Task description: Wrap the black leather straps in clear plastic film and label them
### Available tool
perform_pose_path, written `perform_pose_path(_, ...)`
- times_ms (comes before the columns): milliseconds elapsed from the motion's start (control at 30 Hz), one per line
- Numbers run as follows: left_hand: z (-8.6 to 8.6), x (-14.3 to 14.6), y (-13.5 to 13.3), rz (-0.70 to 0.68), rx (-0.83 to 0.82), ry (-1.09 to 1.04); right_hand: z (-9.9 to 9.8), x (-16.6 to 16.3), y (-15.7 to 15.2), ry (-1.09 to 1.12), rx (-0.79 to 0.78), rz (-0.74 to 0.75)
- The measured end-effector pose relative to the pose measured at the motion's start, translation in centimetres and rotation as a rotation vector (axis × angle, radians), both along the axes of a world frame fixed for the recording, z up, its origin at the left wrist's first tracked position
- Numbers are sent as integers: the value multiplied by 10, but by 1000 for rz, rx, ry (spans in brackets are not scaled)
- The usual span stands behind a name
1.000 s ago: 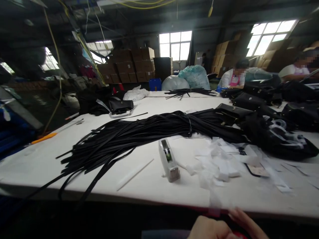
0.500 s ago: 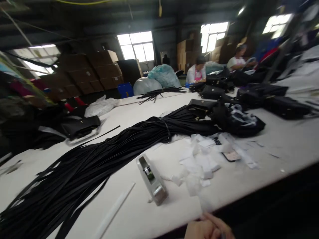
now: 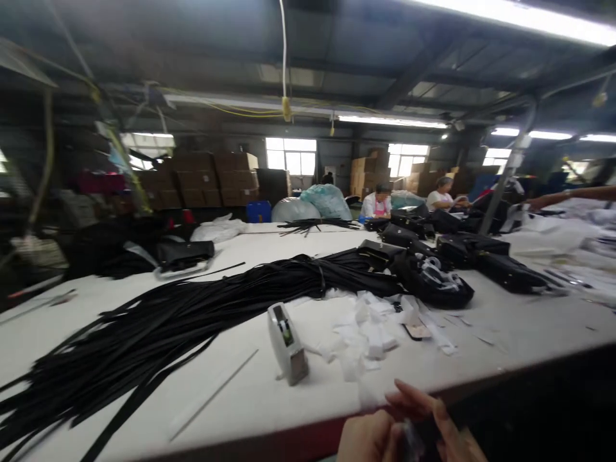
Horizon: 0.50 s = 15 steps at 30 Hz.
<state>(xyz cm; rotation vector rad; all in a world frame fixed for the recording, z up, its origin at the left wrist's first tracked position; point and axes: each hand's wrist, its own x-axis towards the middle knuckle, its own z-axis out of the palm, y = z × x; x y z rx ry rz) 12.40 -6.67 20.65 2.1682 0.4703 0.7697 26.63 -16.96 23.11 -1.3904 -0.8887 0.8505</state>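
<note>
Both hands show at the bottom edge, in front of the white table [image 3: 240, 391]. My left hand [image 3: 366, 441] is curled, and my right hand [image 3: 436, 420] bends its fingers toward it. Between them is a small blurred greyish thing [image 3: 412, 443] that I cannot make out. Just beyond the hands lies a pile of small white pieces [image 3: 368, 330]. A grey tape dispenser [image 3: 287, 343] stands to its left. A long bundle of black straps [image 3: 192, 308] runs across the table behind them.
Black bags [image 3: 433, 282] lie at the right of the table, one more black bag [image 3: 185, 253] at the back left. A thin white strip [image 3: 212, 394] lies near the front edge. Two people [image 3: 378, 204] sit at the far end; another person's arm [image 3: 568, 196] reaches in from the right. Cardboard boxes [image 3: 212, 179] line the back.
The view has swung right and tilted up, showing more ceiling. My hands have risen further into view and come together around the small thing.
</note>
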Motion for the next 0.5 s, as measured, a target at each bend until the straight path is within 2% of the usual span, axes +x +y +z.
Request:
perform_pose_path(100, 45, -3, -12, -17, -25, -66, 15, -10, 5, -123, 80, 101)
perform_pose_path(167, 73, -5, -16, 11, -20, -94, 33, -16, 11, -180, 163, 134)
perform_pose_path(233, 93, -7, -16, 73, 45, -90, 57, -16, 16, -177, 266, 116)
perform_pose_path(300, 102, -8, -14, 130, 105, -46, 81, -9, 21, -129, 393, 35)
perform_pose_path(367, 104, -7, -11, 169, 116, 1, 100, 1, 25, -72, 480, -59)
perform_pose_path(433, 103, -4, -10, 172, 82, 15, 107, 5, 26, -49, 494, -65)
perform_pose_path(500, 103, 0, -11, 147, 24, 2, 104, 2, 27, -45, 442, 23)
